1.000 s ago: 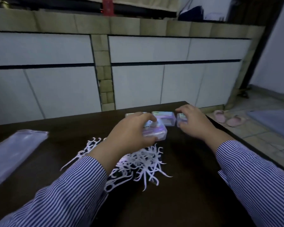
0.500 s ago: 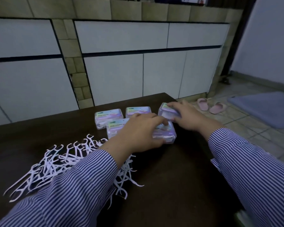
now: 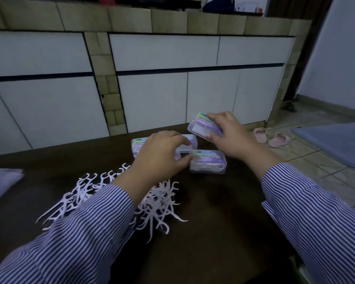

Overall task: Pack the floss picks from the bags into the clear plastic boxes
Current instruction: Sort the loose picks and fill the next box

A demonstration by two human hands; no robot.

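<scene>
Lifted off the table since half a second ago, one box is clamped in the right hand at one o'clock, while the left hand seemingly pinches a second box above the loose floss picks and could knock it off the table.

Colours: dark table, white picks, striped sleeves.
Table dark brown. Picks white. Boxes clear, purple inside, iridescent green-blue label strip. Sleeves navy/white pinstripe. Bag translucent grey. Cabinets white with beige tile surround. Slippers pink. Mat blue-grey.
</scene>
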